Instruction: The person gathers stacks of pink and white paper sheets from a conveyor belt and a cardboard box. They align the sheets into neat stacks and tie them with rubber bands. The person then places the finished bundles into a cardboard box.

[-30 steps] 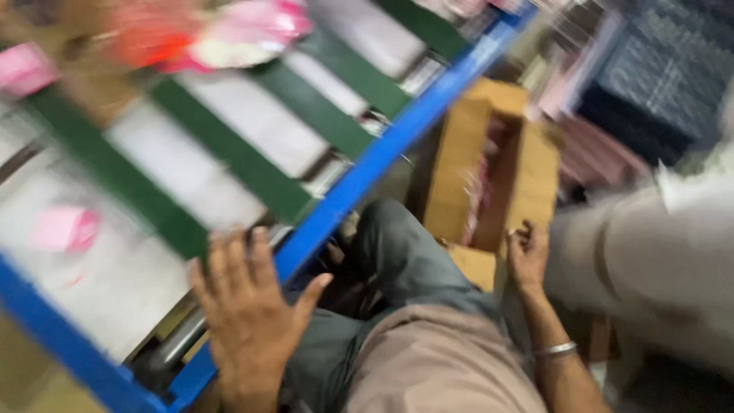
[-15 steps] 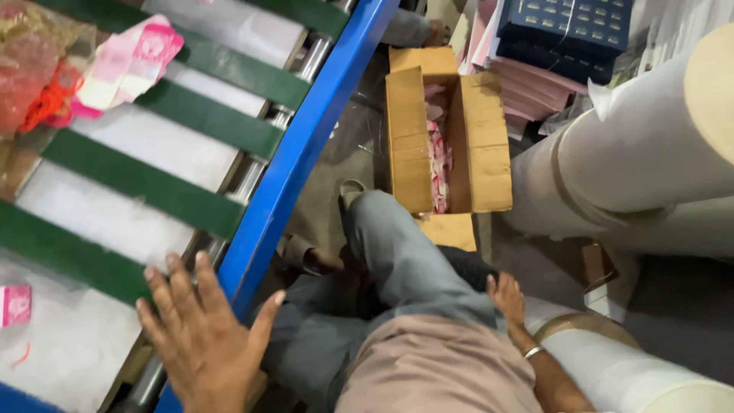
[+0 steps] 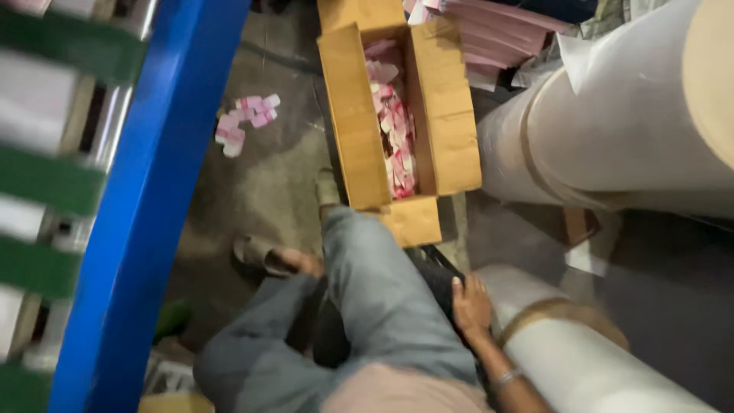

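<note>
My right hand (image 3: 472,306) rests with fingers spread on the dark seat edge beside my right thigh, holding nothing. A metal bangle circles its wrist. My left hand is out of view. My legs in grey trousers (image 3: 375,298) stretch toward an open cardboard box (image 3: 359,130) on the floor ahead, which is filled with small pink and white packets (image 3: 395,130). My sandalled feet (image 3: 267,256) sit near the box's near flap.
A blue machine frame (image 3: 153,199) with green belts (image 3: 53,180) runs along the left. Several loose pink packets (image 3: 245,126) lie on the concrete floor. Large white paper rolls (image 3: 612,122) stand at right, another roll (image 3: 573,359) beside my hand. Stacked pink sheets (image 3: 497,38) behind the box.
The view has swung right and down. My left hand, earlier flat on the conveyor's blue edge, has left the view. My right hand stays by my thigh.
</note>
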